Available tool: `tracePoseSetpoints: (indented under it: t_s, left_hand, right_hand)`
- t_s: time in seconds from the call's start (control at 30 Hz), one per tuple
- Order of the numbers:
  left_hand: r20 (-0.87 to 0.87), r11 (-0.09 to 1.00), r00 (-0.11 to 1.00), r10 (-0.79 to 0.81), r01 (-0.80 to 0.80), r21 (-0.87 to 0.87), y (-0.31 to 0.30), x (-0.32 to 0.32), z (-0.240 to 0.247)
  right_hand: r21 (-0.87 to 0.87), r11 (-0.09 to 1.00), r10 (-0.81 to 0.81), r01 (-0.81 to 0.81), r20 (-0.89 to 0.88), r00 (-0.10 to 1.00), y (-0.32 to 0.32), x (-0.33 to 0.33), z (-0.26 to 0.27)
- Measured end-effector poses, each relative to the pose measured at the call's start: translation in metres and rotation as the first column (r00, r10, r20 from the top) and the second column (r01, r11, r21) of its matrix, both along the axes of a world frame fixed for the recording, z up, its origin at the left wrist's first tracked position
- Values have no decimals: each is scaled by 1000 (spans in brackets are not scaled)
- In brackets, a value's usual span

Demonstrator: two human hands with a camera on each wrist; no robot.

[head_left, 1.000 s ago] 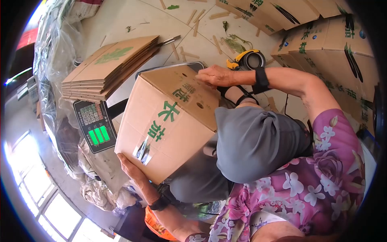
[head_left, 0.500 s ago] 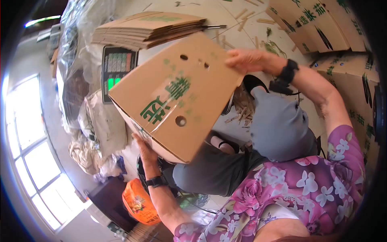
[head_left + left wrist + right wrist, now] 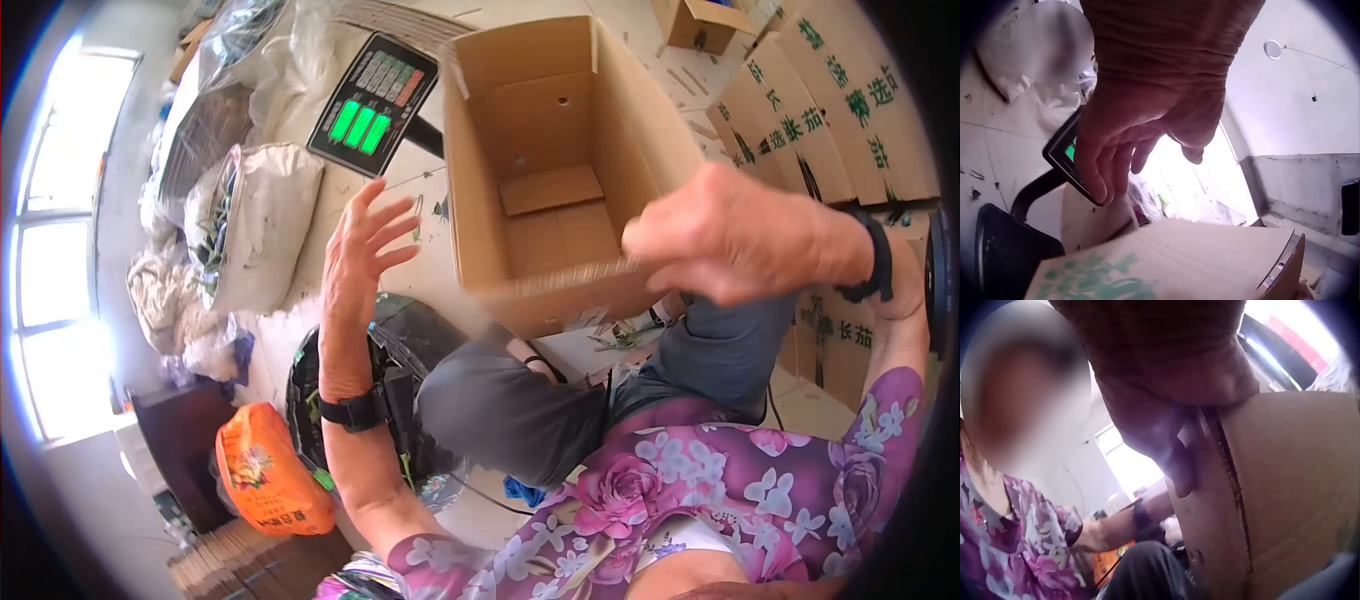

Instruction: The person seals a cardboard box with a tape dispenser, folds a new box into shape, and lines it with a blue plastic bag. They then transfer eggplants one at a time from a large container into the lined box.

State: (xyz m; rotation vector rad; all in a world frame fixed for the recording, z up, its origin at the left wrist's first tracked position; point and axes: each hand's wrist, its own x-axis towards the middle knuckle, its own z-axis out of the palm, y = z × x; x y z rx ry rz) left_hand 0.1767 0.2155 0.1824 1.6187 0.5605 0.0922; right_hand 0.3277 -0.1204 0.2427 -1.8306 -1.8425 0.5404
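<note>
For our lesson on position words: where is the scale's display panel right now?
In the head view, the display panel is left of top centre, beside the open cardboard box and just above the left hand.

Two hands [image 3: 365, 240] [image 3: 715, 235], one held carton [image 3: 525, 115] — one scale panel [image 3: 383, 88], three green readouts [image 3: 360, 126].

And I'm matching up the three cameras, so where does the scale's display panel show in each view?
Head: display panel high, left of centre, left of the open cardboard box.
Left wrist: display panel left of centre, partly hidden behind the left hand.
Right wrist: not in the picture.
Shared landmark: the cardboard box, upper middle in head, along the bottom in left wrist, at right in right wrist.
</note>
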Motion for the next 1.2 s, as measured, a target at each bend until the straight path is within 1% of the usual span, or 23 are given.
tracePoseSetpoints:
  t_s: [0.1, 0.13, 0.17, 0.2, 0.27, 0.33, 0.37, 0.43, 0.47, 0.5, 0.53, 0.57, 0.63, 0.67, 0.73, 0.8, 0.93, 0.97, 1.0, 1.03, 1.07, 1.13, 1.2]
  left_hand:
    - [3, 993, 999, -33, 33, -109, -23, 19, -4]
    - [-118, 966, 984, -132, 155, 207, -31, 25, -10]
    - [-269, 824, 945, -188, 300, 481, -35, 27, -15]
    - [-266, 828, 947, -180, 292, 479, -34, 27, -27]
    - [-348, 969, 918, -189, 231, 83, -26, 24, -57]
    - [-325, 967, 915, -240, 254, 1, -23, 19, -68]
    - [-326, 957, 903, -282, 289, -27, -21, 20, -72]
    - [-321, 945, 890, -323, 319, -66, -17, 21, -83]
    - [-291, 953, 907, -304, 288, -98, -17, 21, -89]
    - [-260, 958, 924, -281, 255, -129, -19, 20, -88]
    - [-257, 959, 926, -276, 249, -135, -21, 19, -86]
    - [-217, 945, 927, -306, 269, -184, -23, 17, -83]
    - [-181, 928, 927, -329, 283, -241, -20, 9, -82]
    - [-143, 901, 928, -344, 284, -328, -12, 2, -85]
    - [-90, 863, 930, -356, 291, -412, -6, -5, -92]
    - [55, 803, 980, -193, 190, -565, -8, -19, -108]
    - [-4, 800, 979, -206, 166, -576, -2, -31, -155]
    - [-130, 877, 971, -201, 119, -466, -1, -34, -166]
    - [-251, 936, 952, -175, 83, -341, -3, -34, -174]
    - [-275, 925, 953, -124, 11, -380, -6, -34, -183]
    - [-281, 922, 952, -126, 7, -387, -6, -37, -190]
    - [-303, 997, 953, -2, -22, -75, -22, -36, -154]
    - [-242, 995, 969, 52, -71, -68, -38, -37, -143]
  right_hand:
    - [-120, 985, 152, -125, 249, 956, 19, -31, -23]
    - [-125, 982, 169, -141, 253, 953, 24, -33, -36]
    - [-166, 976, 180, -143, 229, 957, 28, -32, -48]
    - [-206, 968, 187, -145, 205, 961, 30, -28, -54]
    - [-257, 938, 276, -231, 154, 949, 32, -10, -51]
    - [8, 993, -121, 121, 80, 989, 34, 2, -61]
    - [0, 993, -116, 117, 81, 990, 34, 11, -72]
    - [338, 831, -537, 441, 281, 795, 31, 26, -98]
    - [329, 837, -529, 436, 287, 798, 27, 30, -107]
    - [-42, 773, -622, 633, 140, 770, 24, 32, -113]
    - [-428, 600, -735, 676, 39, 677, 22, 36, -118]
    - [-433, 602, -730, 671, 42, 682, 19, 39, -122]
    - [-644, 610, -767, 461, -336, 546, 13, 51, -136]
    - [-655, 605, -770, 453, -337, 541, 7, 62, -143]
    - [-692, 702, -700, 169, -627, 341, 3, 101, -144]
    - [-703, 691, -720, 170, -646, 253, -5, 126, -146]
    - [-624, 760, -641, 180, -766, 49, -11, 117, -141]
    - [-631, 754, -648, 182, -760, 44, -15, 120, -148]
    - [-755, 619, -785, 218, -604, 139, -17, 123, -156]
    - [-845, 462, -883, 268, -413, 221, -20, 127, -163]
    - [-851, 456, -887, 261, -407, 219, -22, 132, -168]
    - [-814, 327, -676, 480, 154, 721, -11, 138, -165]
    - [-771, 390, -669, 504, 139, 730, -6, 130, -148]
